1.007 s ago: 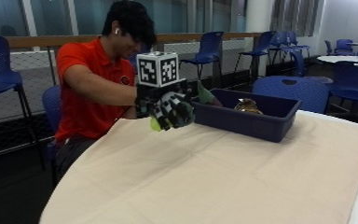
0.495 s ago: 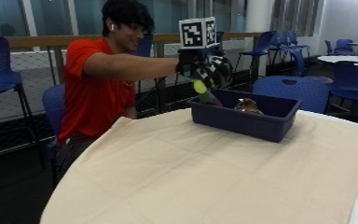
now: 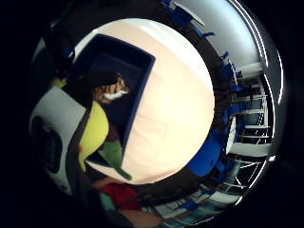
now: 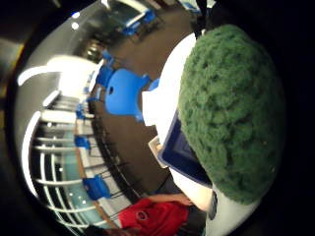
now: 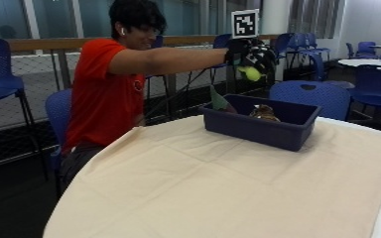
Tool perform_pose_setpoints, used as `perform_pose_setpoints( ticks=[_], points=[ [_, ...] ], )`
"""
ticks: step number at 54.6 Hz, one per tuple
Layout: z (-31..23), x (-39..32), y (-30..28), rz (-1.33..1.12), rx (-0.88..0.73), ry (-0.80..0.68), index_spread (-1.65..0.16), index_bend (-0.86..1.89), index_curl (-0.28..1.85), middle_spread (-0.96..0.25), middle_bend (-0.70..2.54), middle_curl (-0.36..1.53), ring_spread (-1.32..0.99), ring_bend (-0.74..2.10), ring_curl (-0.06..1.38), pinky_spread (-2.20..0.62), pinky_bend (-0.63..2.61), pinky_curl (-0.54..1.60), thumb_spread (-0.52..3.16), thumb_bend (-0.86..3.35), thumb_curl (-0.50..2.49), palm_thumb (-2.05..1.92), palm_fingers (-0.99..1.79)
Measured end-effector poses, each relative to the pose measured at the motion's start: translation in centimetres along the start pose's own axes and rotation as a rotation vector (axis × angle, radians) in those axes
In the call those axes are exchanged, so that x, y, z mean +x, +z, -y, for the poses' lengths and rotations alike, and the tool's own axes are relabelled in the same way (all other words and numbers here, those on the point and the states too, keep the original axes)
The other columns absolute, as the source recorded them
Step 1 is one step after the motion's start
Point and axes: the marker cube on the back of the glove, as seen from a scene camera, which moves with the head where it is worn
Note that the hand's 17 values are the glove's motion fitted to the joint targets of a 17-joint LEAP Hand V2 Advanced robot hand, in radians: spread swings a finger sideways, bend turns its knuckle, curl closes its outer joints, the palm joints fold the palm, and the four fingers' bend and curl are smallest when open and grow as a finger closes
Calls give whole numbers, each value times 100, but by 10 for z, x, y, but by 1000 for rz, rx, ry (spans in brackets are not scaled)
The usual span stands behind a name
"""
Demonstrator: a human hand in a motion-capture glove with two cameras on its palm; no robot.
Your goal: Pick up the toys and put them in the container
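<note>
Right now my hand (image 5: 251,54) is stretched out at arm's length above the dark blue container (image 5: 260,122), fingers curled around a soft toy (image 5: 249,73) whose yellow-green body shows under the glove; a green tail end of it (image 5: 218,100) hangs down toward the near corner of the container, and I cannot tell whether that tip touches the rim. From the thumb side of my palm a knitted green part (image 4: 231,108) of the toy fills most of what I see, so it sits right against the palm. Inside the container a striped, tiger-like toy (image 3: 110,90) already lies on the bottom, and I judge this one is the next to join it. What worries me is the drop: the toy is long and floppy, and my hand looks to be over the near edge of the container, not its middle, so if I let go here the hanging end could catch on the wall and drag the whole thing out onto the cloth-covered tabletop (image 5: 197,183). It could also land on the striped toy and roll toward the rim. Carrying it further over the middle before opening my fingers would be safer, I think. As for writing, I can read no brand, label or lettering on the toy, the container or the cloth
</note>
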Motion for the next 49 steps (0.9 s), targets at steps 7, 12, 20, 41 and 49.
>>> perform_pose_setpoints(
  ticks=[7,12,20,41,49],
  points=[
    [3,-13,16,-117,-186,144,-44,0,38,-46,21,59,-51,83,50,-29,107,40,102,3,91,55,23],
    [-4,0,22,-117,-217,131,-35,-7,27,-27,12,54,-29,63,45,-13,129,43,105,-10,76,28,-33],
    [-25,34,29,-75,-188,131,-29,-1,18,-11,11,44,-9,43,36,2,133,41,105,-7,61,8,-39],
    [-126,136,44,99,-104,281,-30,11,16,-5,14,33,5,26,31,12,112,33,102,-7,39,-8,-23],
    [-173,195,57,34,-67,450,-31,11,16,-6,15,32,5,24,32,12,106,31,104,-7,33,-7,-19]
  ],
)
